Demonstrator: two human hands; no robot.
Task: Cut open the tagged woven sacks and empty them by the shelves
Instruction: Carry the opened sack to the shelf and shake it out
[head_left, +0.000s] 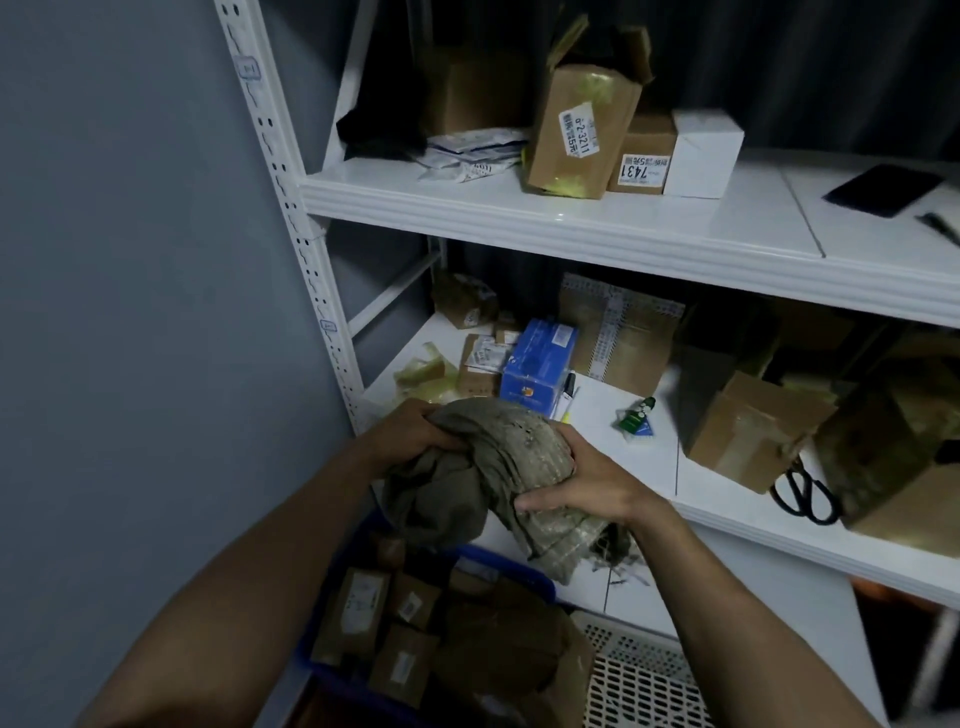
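Both hands on woven sack, bunched up, held over blue crate of parcels, just in front of lower shelf. Left hand fingers dug into upper-left end, right hand wrapped round lower-right part. Long axis slants down-right, frayed end dangling under right hand. Scissors on shelf off to right, so right hand nearer imo.

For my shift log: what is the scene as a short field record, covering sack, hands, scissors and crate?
sack: crumpled, woven, held over the blue crate
left hand: grips the sack's upper left
right hand: grips its right side, fingers curled round
scissors: lying on the lower shelf, right, untouched
blue crate: below the sack, holds brown parcels
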